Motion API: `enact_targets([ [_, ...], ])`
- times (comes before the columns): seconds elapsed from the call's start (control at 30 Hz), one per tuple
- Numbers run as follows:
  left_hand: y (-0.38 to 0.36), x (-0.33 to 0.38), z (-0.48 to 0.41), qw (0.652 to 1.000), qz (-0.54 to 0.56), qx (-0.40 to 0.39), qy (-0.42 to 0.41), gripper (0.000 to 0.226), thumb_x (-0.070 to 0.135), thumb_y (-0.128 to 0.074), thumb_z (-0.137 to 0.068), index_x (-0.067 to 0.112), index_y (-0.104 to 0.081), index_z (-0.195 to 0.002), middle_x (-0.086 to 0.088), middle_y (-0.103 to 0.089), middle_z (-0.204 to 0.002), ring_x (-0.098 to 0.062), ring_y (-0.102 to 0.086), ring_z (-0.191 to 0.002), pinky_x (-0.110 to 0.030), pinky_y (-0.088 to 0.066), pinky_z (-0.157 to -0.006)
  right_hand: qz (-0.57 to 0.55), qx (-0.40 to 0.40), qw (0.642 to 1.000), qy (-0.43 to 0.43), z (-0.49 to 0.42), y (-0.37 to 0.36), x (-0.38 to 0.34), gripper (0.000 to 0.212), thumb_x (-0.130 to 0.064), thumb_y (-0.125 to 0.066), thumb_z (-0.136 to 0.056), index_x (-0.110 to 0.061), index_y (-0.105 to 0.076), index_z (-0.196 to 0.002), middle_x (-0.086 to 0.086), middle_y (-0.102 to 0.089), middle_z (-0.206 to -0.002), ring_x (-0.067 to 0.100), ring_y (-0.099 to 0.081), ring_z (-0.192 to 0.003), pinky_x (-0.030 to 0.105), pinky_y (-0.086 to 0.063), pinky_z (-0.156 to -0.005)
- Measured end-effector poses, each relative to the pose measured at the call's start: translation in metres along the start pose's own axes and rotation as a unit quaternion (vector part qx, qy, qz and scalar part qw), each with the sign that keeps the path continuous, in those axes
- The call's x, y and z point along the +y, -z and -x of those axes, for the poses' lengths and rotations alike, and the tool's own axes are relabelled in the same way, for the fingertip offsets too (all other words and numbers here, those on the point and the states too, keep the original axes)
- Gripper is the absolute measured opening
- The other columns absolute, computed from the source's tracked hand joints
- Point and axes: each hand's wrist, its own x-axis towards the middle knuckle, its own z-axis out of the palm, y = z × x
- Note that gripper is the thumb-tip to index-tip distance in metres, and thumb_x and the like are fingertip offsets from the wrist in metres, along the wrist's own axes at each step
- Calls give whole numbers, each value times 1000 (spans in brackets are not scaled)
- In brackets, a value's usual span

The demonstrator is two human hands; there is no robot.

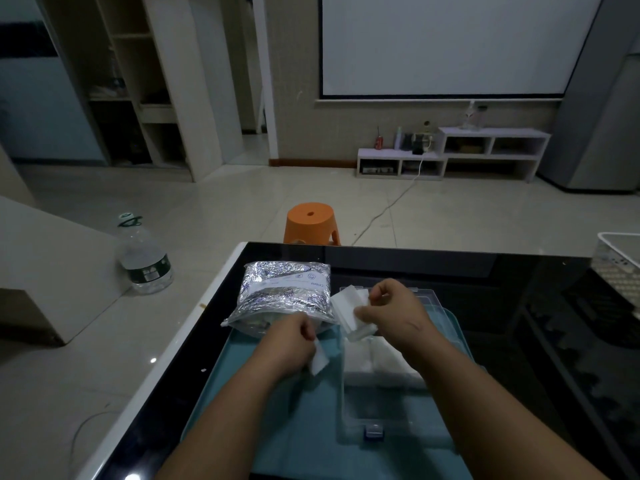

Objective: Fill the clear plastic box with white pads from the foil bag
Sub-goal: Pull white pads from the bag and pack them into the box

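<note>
A crinkled silver foil bag point(284, 292) lies on the far left of a teal tray point(298, 417). To its right stands the clear plastic box point(377, 407) with its lid open and white pads point(374, 358) stacked in its far half. My right hand point(391, 313) pinches a small bundle of white pads point(349, 313) above the box's far end. Just in front of the bag's mouth, my left hand point(287, 344) grips a single white pad point(320, 362). The box's blue latch point(374, 432) faces me.
The tray sits on a black glass table point(519, 341) with a white edge. A white mesh basket point(620, 268) stands at the table's right. Beyond the table are an orange stool point(310, 223) and a large water bottle point(143, 258) on the floor.
</note>
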Motion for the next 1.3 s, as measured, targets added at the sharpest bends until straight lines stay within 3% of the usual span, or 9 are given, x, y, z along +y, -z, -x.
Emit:
enact_targets([
  [0.1,8,8,2,985,167,30,-19,19,-5,-65,-80,11,-56,-75,-7,-57,-73,-19,-60,-57,-35,-59,-58,-19,-16,1000,4,1,4,-1,18,-6,-71,-83,-11,-55,-90,12,-65,-96,29,-67,-87,43,-60,-78],
  [0.3,8,12,1,959,280,31,1,22,-6,-59,-87,14,-68,-85,-13,-65,-88,-17,-58,-56,-24,-53,-55,-47,-43,998,3,3,4,-3,8,-7,-71,-85,-9,-63,-87,15,-69,-93,29,-68,-85,35,-59,-70],
  [0.53,4,21,7,949,316,12,-13,22,-7,-59,-87,12,-57,-97,-19,-62,-84,-30,-67,-72,-34,-60,-64,-72,-78,994,0,8,1,-8,8,-4,-71,-84,-5,-67,-92,10,-70,-94,21,-69,-84,20,-54,-60],
  [0.67,5,25,10,940,339,-7,-16,30,-10,-61,-83,13,-52,-101,-26,-65,-96,-34,-70,-81,-36,-60,-66,-18,-64,998,21,8,-4,-5,6,-8,-71,-85,-10,-67,-89,6,-70,-92,19,-67,-88,30,-58,-71],
  [0.73,5,26,11,930,366,-16,-18,31,-12,-57,-84,10,-51,-105,-26,-66,-94,-32,-70,-76,-34,-59,-64,17,-54,998,27,8,-5,-3,7,-11,-71,-84,-14,-66,-86,4,-69,-92,21,-65,-89,37,-58,-79],
  [0.93,6,30,7,893,449,-36,19,25,-7,-43,-86,8,-53,-104,-8,-61,-63,-17,-55,-47,-36,-54,-62,43,-101,994,-7,8,-4,-6,7,-12,-63,-90,-13,-58,-94,8,-64,-104,24,-65,-91,34,-60,-72],
  [1.03,7,26,8,927,375,-35,-3,12,8,-59,-90,9,-63,-101,-5,-63,-70,-17,-54,-57,-28,-47,-56,12,-118,993,-1,12,-2,-9,13,-10,-63,-91,-7,-53,-98,14,-64,-104,27,-67,-86,28,-59,-58],
  [1.1,5,24,9,943,330,-33,-12,14,2,-62,-88,8,-68,-99,-1,-66,-68,-14,-56,-59,-24,-46,-54,24,-107,994,17,12,-2,-9,18,-11,-67,-88,-10,-51,-97,13,-66,-102,25,-68,-85,26,-56,-56],
  [1.3,-1,27,10,925,377,-41,33,19,-13,-54,-86,4,-60,-90,-13,-65,-83,-20,-64,-69,-27,-57,-64,177,-105,978,46,7,3,-6,24,-21,-70,-85,-27,-48,-95,1,-64,-96,16,-66,-80,29,-58,-66],
])
